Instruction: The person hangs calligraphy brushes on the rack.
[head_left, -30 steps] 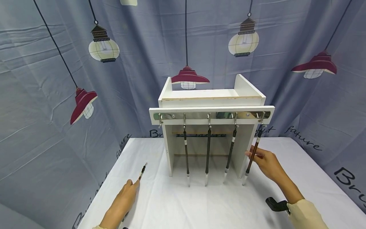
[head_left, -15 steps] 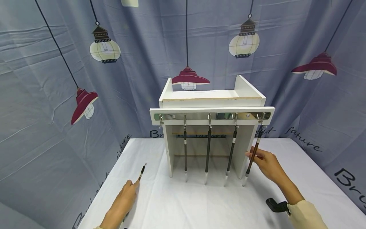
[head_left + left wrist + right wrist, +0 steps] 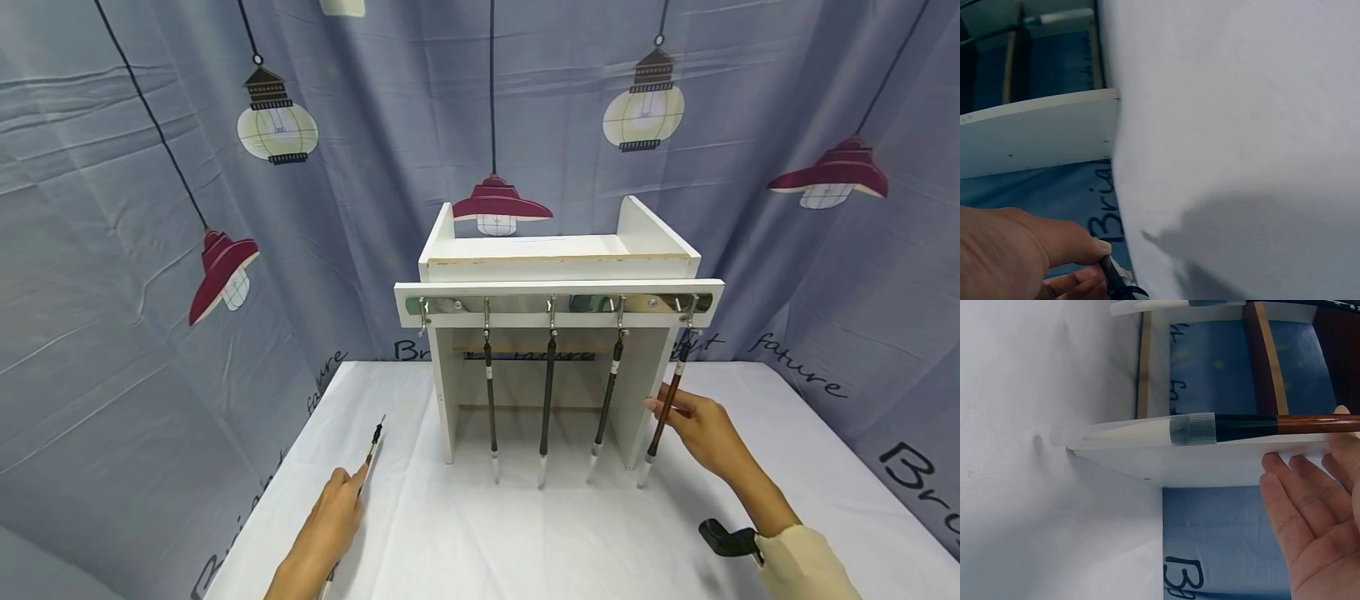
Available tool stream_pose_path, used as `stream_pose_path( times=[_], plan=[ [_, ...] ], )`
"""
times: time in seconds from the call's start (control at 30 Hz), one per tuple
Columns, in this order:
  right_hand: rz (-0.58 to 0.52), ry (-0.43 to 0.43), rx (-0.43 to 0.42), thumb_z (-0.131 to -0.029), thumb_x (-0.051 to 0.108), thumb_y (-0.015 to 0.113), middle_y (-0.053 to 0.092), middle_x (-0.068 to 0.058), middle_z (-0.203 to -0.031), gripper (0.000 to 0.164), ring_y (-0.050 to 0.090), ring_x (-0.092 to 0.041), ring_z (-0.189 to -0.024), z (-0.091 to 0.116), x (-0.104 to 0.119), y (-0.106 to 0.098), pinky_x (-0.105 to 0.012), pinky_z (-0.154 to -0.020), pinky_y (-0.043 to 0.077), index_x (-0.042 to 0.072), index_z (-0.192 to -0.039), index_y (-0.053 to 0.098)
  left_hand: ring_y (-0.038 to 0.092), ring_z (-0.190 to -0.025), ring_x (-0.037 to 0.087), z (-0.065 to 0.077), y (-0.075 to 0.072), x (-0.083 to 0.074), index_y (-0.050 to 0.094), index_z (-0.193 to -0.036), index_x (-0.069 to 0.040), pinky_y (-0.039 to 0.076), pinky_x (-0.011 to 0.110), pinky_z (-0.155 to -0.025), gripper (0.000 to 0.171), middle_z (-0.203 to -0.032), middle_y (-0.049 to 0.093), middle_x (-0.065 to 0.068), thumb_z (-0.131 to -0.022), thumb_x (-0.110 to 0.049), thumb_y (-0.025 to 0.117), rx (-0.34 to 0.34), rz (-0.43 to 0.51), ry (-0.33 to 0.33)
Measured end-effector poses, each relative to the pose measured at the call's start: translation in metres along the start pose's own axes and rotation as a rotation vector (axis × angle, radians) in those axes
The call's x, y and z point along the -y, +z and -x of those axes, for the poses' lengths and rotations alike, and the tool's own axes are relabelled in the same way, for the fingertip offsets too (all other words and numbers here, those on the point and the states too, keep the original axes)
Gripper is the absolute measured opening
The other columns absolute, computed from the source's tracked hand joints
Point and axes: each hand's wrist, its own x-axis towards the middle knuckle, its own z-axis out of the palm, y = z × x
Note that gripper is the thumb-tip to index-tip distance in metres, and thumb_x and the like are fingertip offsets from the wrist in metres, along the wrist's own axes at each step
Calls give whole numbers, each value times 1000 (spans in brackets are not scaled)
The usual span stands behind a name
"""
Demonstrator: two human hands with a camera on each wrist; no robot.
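Note:
My left hand (image 3: 327, 518) grips a calligraphy brush (image 3: 375, 442), its loop end pointing away from me and its lower end behind the forearm. In the left wrist view, thumb and fingers close on the dark brush (image 3: 1110, 275). My right hand (image 3: 699, 425) holds the side panel (image 3: 1222, 464) of the white shelf unit (image 3: 558, 268): fingers lie along its outside, the thumb passes over its front edge. The rightmost hanging brush (image 3: 666, 408), brown with a capped white tip, crosses in front of that hand. Several brushes hang from the hook rail (image 3: 558, 304); the leftmost hook (image 3: 423, 312) is bare.
The unit stands on a white-covered table (image 3: 525, 542). A printed curtain (image 3: 360, 192) surrounds the table's back and sides. Next to my right forearm shows a black wrist-camera mount (image 3: 726, 537). My right arm wears a pale sleeve (image 3: 806, 567).
The brush in my left hand has tilted slightly, its loop end rising a little. The hanging brushes sway slightly, most visibly the leftmost one. My right hand stays at the side panel.

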Motion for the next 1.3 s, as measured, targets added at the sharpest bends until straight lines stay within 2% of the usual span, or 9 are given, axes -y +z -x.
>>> stream_pose_path(
  times=[0.23,0.33,0.47,0.57,0.7,0.9,1.0,1.13,1.3],
  plan=[
    [5,6,1,-109,44,59,55,-33,-148,62,61,-56,-126,0,0,0,-70,-98,53,-9,-139,62,54,-81,15,11,-16,-22,54,-149,6,47,24,-56,52,-116,59,19,-99,7,65,-106,42,53],
    [7,12,6,-109,45,58,56,-33,-146,62,60,-56,-126,-1,0,0,-70,-98,52,-9,-139,62,57,-80,14,17,-22,-32,54,-150,4,46,23,-55,54,-118,59,17,-98,8,67,-178,73,99],
    [6,8,5,-109,44,58,57,-34,-145,62,60,-56,-126,0,0,0,-70,-97,53,-10,-139,62,61,-80,15,27,-31,-46,56,-150,2,46,22,-55,59,-113,59,13,-93,12,71,-310,84,190],
    [5,1,1,-109,44,58,57,-33,-146,61,61,-56,-125,0,-1,0,-69,-97,53,-10,-139,63,59,-79,14,33,-37,-56,57,-151,-3,45,21,-54,64,-111,59,10,-91,14,73,-393,86,224],
    [7,-2,2,-109,43,58,55,-34,-148,61,60,-56,-126,-1,-1,0,-70,-97,53,-10,-138,62,55,-79,9,41,-46,-68,57,-152,-9,44,19,-54,69,-110,57,6,-90,14,74,-463,97,253],
    [11,-2,4,-110,43,58,57,-34,-145,62,60,-56,-126,-1,-1,0,-70,-97,53,-11,-139,62,49,-74,3,46,-55,-83,59,-150,-7,42,13,-56,74,-109,57,4,-83,19,77,-583,104,367],
    [15,-2,1,-110,43,58,58,-34,-144,61,61,-57,-125,-1,-1,0,-70,-96,53,-11,-139,62,48,-74,2,47,-58,-90,59,-151,-8,41,10,-57,76,-110,58,4,-82,20,78,-609,116,401],
    [18,-2,0,-110,43,58,56,-34,-146,61,60,-57,-125,-1,-1,0,-70,-95,53,-11,-139,62,46,-74,0,47,-61,-98,58,-152,-9,41,8,-58,77,-112,58,4,-83,19,77,-612,133,407],
    [20,0,-2,-110,43,58,64,-33,-137,63,62,-56,-122,0,1,0,-68,-94,55,-11,-142,59,46,-74,0,44,-62,-105,56,-153,-10,40,7,-60,76,-113,58,6,-85,17,76,-618,138,416]
  ],
)
